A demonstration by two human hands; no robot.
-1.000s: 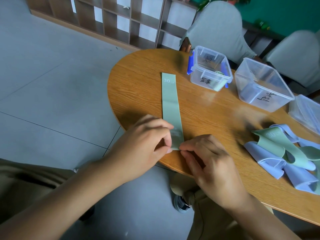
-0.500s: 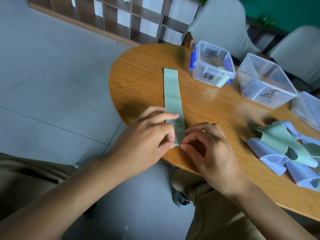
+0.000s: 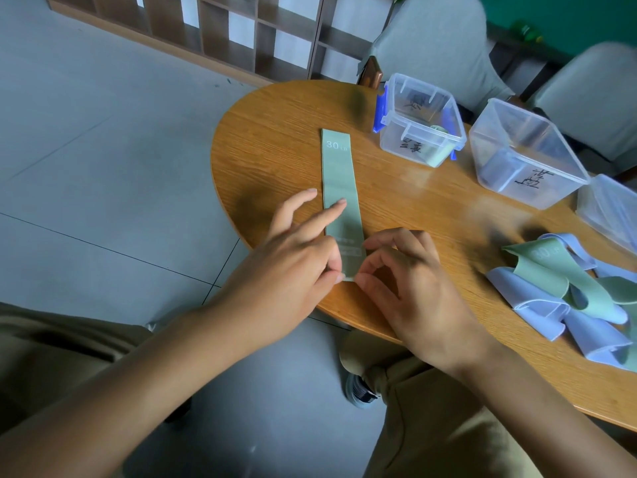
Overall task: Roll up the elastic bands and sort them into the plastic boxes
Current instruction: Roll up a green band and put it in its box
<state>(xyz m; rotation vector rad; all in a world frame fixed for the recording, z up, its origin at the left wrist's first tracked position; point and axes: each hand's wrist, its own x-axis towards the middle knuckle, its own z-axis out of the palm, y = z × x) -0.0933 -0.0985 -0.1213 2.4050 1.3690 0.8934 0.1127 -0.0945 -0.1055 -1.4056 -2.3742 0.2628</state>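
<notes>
A green elastic band (image 3: 339, 181) marked "30 LB" lies flat and lengthwise on the wooden table (image 3: 275, 139). My left hand (image 3: 289, 267) pinches its near end from the left, with one finger stretched out on the band. My right hand (image 3: 410, 288) pinches the same near end from the right. A clear box with blue clips (image 3: 418, 120) stands beyond, holding a rolled green band. A second clear box (image 3: 524, 153) with a handwritten label stands to its right. A pile of loose green and lilac bands (image 3: 572, 298) lies at the right.
A third clear container (image 3: 610, 212) sits at the right edge. Grey-covered chairs (image 3: 434, 46) stand behind the table, and a wooden shelf unit (image 3: 220, 32) lines the far floor. My knees are under the table's near edge.
The band's near end has been drawn up the table away from its edge. My left fingers have spread out over the band; both hands still pinch the near end.
</notes>
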